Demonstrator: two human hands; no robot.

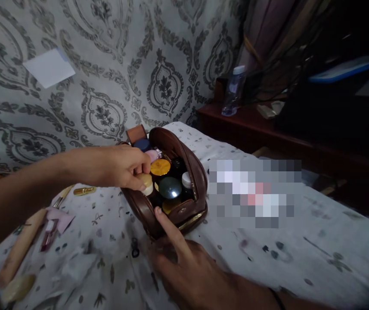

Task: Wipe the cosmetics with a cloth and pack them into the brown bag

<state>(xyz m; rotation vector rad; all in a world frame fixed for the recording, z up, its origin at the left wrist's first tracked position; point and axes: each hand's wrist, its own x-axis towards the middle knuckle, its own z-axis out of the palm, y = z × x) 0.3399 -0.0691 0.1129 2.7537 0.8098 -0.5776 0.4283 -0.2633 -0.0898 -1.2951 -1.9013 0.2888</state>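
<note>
A brown leather-look cosmetic bag [200, 174] lies unzipped on the bed, filled with several jars and bottles. My left hand [122, 165] reaches in from the left, its fingers closed on a small jar with a yellowish lid [145, 184]. Beside that jar are a jar with an amber lid [160, 167], one with a dark glossy lid [170, 188] and a white-capped bottle [187, 181]. At the bag's near side is my right hand [190, 262]; its index finger stretches onto the rim while the other fingers bend against the outside, partly hidden.
On the patterned sheet [232, 254] at left lie a gold tube [85, 190], a lip gloss tube [49, 234], brushes and a wooden stick [23, 243]. A pixelated patch covers items right of the bag. A clear bottle [232, 94] stands on the dark red furniture [252, 125].
</note>
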